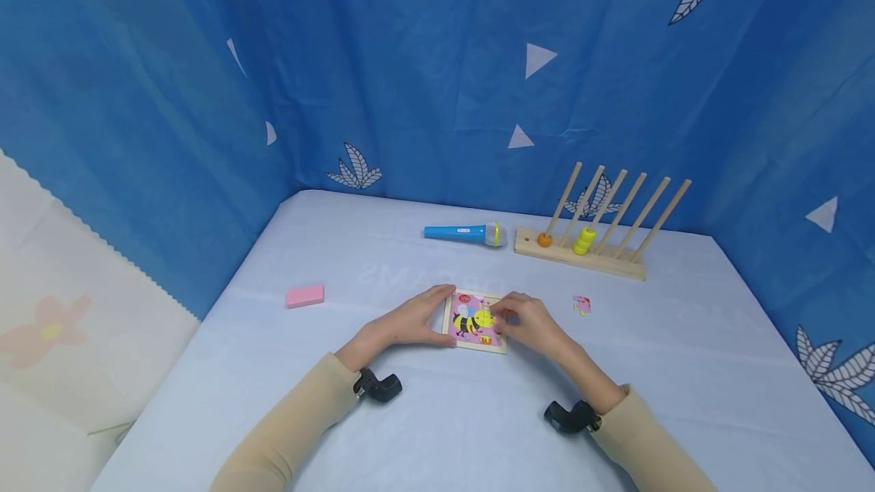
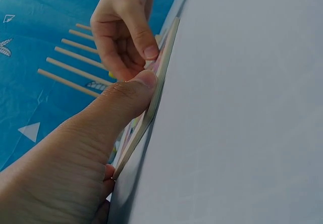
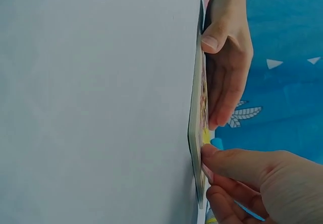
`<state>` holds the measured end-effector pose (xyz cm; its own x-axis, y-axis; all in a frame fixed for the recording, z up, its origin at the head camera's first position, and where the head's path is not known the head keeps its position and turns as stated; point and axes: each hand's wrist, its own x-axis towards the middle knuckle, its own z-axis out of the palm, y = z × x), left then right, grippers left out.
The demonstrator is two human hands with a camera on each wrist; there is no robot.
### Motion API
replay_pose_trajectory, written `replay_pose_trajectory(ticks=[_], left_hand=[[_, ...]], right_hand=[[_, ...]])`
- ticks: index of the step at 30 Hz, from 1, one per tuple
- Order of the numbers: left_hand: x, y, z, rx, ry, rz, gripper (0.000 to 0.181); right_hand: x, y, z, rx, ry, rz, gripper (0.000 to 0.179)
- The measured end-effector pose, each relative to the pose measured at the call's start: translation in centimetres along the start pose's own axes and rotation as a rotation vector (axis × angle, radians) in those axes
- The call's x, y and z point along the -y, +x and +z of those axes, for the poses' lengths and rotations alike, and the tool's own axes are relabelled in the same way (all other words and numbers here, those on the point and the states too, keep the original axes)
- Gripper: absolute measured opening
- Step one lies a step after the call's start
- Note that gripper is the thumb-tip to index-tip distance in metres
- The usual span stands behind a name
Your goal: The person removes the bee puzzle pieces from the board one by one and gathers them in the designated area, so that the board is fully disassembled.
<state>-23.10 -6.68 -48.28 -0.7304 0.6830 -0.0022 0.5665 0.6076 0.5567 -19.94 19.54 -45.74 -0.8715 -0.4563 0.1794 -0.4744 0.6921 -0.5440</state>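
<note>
A small wooden jigsaw puzzle (image 1: 472, 331) with a bee picture on pink lies flat on the table, framed by a pale wooden rim. My left hand (image 1: 414, 317) grips its left side, thumb at the near corner and fingers at the far one. At the right edge of the picture, my right hand (image 1: 532, 323) pinches a small pink puzzle piece (image 3: 207, 172) between thumb and forefinger, against or just above the board. Fingers hide part of that piece. Another loose puzzle piece (image 1: 582, 304) lies on the table to the right of my right hand.
A blue toy microphone (image 1: 456, 233) lies behind the puzzle. Beside it, at the back right, stands a wooden peg rack (image 1: 618, 266) with upright rods and a few orange and yellow beads. A pink block (image 1: 304, 296) sits to the left. Blue curtains border the table.
</note>
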Motion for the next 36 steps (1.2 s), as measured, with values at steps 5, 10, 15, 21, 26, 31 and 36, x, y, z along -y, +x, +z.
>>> replay_pose_trajectory(ticks=[5,10,15,21,26,31,36], left_hand=[[-0.1,0.1,0.0,0.002,0.004,-0.003,0.102],[-0.1,0.1,-0.1,-0.001,-0.001,0.008,0.102],[-0.1,0.1,-0.1,-0.007,-0.003,0.023,0.101],[-0.1,0.1,-0.1,-0.007,-0.012,0.022,0.102],[-0.3,0.8,-0.1,-0.051,-0.036,0.045,0.097],[-1.2,2.3,0.4,-0.082,-0.082,0.133,0.071],[-1.8,3.1,1.4,-0.158,-0.065,0.186,0.042]], right_hand=[[-0.1,0.0,-0.1,0.015,0.016,-0.014,0.028],[-0.3,0.1,-0.3,0.045,0.018,-0.049,0.029],[-0.3,0.1,-0.5,0.065,0.003,-0.06,0.03],[-0.1,0.4,-0.6,0.079,-0.076,-0.09,0.03],[-0.1,0.4,-0.6,0.082,-0.091,-0.094,0.03],[-0.4,0.4,-0.6,0.081,-0.092,-0.11,0.029],[-0.4,0.4,-0.5,0.082,-0.083,-0.127,0.028]])
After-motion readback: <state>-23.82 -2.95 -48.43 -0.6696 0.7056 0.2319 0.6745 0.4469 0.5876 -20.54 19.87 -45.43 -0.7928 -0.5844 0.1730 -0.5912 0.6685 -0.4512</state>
